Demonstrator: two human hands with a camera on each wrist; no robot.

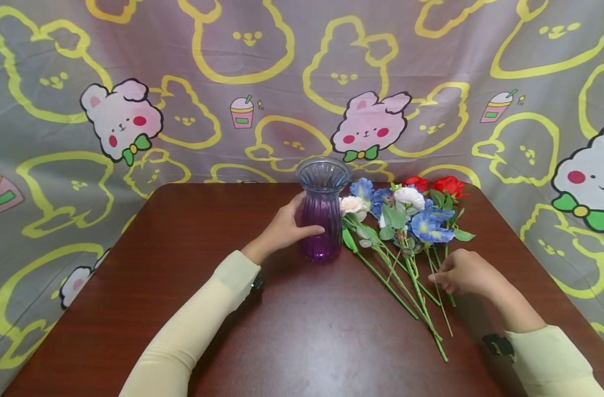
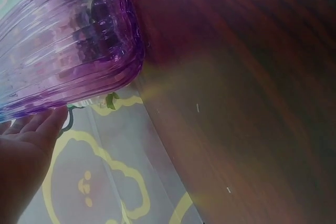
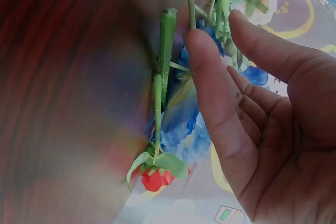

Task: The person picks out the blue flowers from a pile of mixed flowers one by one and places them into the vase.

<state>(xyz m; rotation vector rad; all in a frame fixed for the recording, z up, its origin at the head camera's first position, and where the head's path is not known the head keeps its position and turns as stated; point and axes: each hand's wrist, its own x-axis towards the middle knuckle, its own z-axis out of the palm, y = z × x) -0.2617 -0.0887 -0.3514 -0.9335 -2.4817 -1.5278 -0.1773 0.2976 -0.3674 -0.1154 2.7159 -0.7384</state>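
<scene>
My left hand [image 1: 288, 225] holds a ribbed glass vase [image 1: 321, 215], blue-grey at its flared rim and purple at the base. Its thumb lies across the front, with the other fingers partly hidden behind the glass. In the left wrist view the vase [image 2: 73, 45] fills the upper left, above the hand [image 2: 31, 145]. Right of it lies a pile of artificial flowers, including a blue flower [image 1: 432, 225] and a white flower [image 1: 409, 197]. Over their green stems [image 1: 415, 286] is my right hand [image 1: 468, 273]. The right wrist view shows a gap between its thumb [image 3: 262, 38] and index finger [image 3: 210, 77], fingertips beside the stems.
Red flowers [image 1: 449, 186] lie at the far right of the pile, and a pale peach flower [image 1: 352, 204] touches the vase's side in the head view. The brown table [image 1: 182, 237] has rounded far corners. A cartoon-printed cloth [image 1: 282, 71] hangs behind it.
</scene>
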